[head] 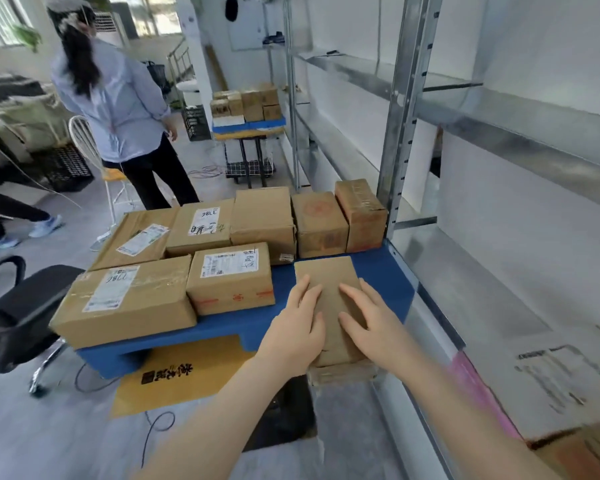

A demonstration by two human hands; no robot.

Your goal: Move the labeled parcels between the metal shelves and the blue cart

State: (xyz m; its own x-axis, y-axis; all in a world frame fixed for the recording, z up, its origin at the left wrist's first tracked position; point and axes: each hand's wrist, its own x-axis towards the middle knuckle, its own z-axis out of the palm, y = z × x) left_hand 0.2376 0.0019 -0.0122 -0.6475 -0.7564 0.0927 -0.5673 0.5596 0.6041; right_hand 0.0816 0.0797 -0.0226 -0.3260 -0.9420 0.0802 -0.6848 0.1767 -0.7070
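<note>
- The fingers (309, 289) of the left hand (298, 330) lie flat and nearly straight on top of a small brown box (326, 271).
- The fingers (355, 294) of the right hand (374, 327) lie flat on the same box, just beside the left hand. Both hands press on the box; no finger curls round it.
- The small box is plain cardboard with a smooth top. It sits at the near right corner of the blue cart (381, 271) and sticks out over the cart's edge.
- The cart top is flat, smooth and bright blue. It stands right up against the metal shelves (406, 116).
- The shelves are shiny grey metal with holes up the post. They stand along a white wall.
- More cardboard parcels fill the rest of the cart. Some are wrapped in shiny clear tape.
- The big parcel (129, 306) at the front left has a white label (110, 287). The hand-written number on it looks like 7786.
- The middle parcel (231, 282) has a printed white label and red marks on its side.
- A flat yellow board (174, 379) with black writing lies under the cart.
- The floor (66, 438) is grey. A black office chair (25, 306) is on the left.
- A person in a light blue shirt (118, 98) stands further back.
- A second blue cart (248, 125) with boxes stands far off.
</note>
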